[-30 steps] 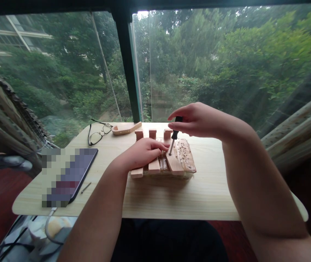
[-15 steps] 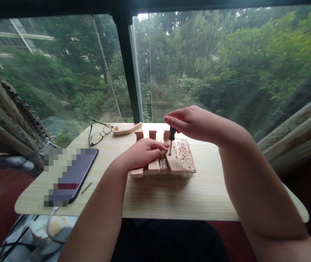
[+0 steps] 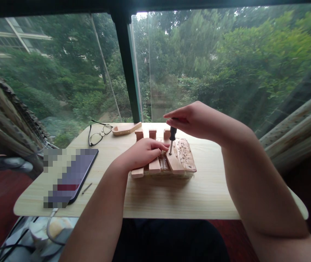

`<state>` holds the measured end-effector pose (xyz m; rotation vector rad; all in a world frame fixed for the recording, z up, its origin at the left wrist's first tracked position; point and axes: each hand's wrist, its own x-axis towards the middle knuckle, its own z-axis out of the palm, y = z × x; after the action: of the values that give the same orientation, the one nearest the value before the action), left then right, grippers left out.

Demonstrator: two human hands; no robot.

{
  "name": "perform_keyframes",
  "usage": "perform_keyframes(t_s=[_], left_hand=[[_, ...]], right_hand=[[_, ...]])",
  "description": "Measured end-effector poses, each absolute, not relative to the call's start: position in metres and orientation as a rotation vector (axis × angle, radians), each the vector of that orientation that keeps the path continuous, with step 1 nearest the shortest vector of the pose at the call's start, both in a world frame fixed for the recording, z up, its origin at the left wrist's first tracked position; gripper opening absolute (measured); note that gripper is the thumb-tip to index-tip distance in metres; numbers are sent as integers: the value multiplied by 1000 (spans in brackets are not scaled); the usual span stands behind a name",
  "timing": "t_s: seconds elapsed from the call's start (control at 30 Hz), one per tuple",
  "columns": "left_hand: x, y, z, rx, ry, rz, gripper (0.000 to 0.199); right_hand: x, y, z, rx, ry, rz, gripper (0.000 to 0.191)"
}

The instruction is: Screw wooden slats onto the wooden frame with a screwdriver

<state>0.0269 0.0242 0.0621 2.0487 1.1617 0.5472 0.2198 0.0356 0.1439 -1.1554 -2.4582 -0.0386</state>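
A screwdriver (image 3: pixel 173 135) with a dark handle stands nearly upright, its tip at a screw hole in an angled wooden piece (image 3: pixel 176 164). My right hand (image 3: pixel 191 118) is over the top of the handle, which sits between the thumb and the straightened fingers. My left hand (image 3: pixel 147 151) lies across the wooden pieces, fingertips pressing on the angled one beside the screwdriver tip. Two more wooden slats, a middle one (image 3: pixel 154 166) and a left one (image 3: pixel 137 173), run under that hand. All rest on a tape-wrapped block (image 3: pixel 187 156) with a pitted brown top.
On the pale wooden table (image 3: pixel 199 200), a loose screw (image 3: pixel 87 188) lies near a phone (image 3: pixel 76 178) with a cable (image 3: pixel 48 227). Glasses (image 3: pixel 97 138) and a curved wooden piece (image 3: pixel 126 129) are at the back left. A window rises behind; curtains hang on both sides.
My right hand's fingers have loosened and straightened at the screwdriver handle, and the wrist has risen slightly. The left hand and the wooden pieces stay in place.
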Motion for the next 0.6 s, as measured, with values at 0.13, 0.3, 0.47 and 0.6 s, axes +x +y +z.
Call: perform_keyframes(t_s=[0.13,0.3,0.47,0.6], left_hand=[[26,26,60,2045,1141,560,38],[25,26,59,2047,1135,557,38],[25,26,62,2107,1110,520,38],[25,26,62,2123,1084,512,39]], right_hand=[[224,31,155,-1401,-2526,-117,25],[214,38,150,-1642,-2399,-232,57],[219,45,142,-1402,-2513,-80,36],[225,39,151,-1406,-2612,-66,28]])
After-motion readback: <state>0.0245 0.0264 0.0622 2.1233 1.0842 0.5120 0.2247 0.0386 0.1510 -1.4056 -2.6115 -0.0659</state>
